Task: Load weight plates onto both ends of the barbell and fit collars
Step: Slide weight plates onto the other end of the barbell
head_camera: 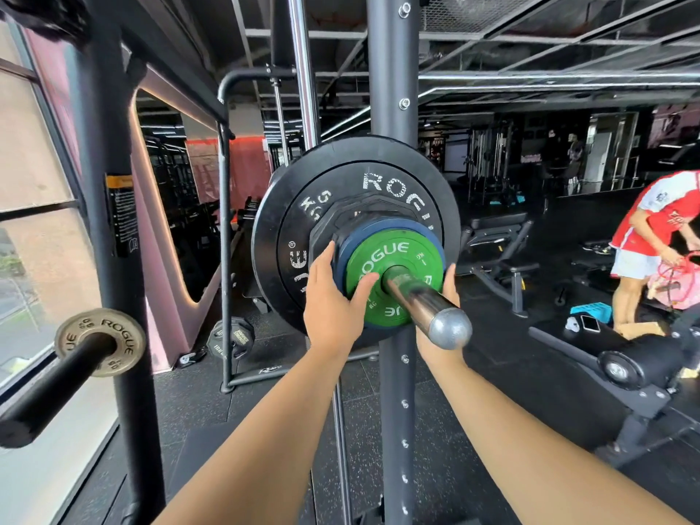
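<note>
The chrome barbell sleeve (424,301) points toward me, its rounded end near my wrists. Stacked on it are a large black Rogue bumper plate (299,206), a black octagonal plate (363,212), a blue plate (382,223) and a small green Rogue plate (390,255) in front. My left hand (333,297) grips the left edge of the blue and green plates, thumb on the green face. My right hand (445,297) lies against the right edge of the green plate, mostly hidden behind the sleeve. No collar is in view.
A dark rack upright (394,89) stands behind the plates. At the left a storage peg holds a small metal Rogue plate (100,341). A black plate (231,337) lies on the floor. A bench (503,236) and a person in a red shirt (659,229) are at the right.
</note>
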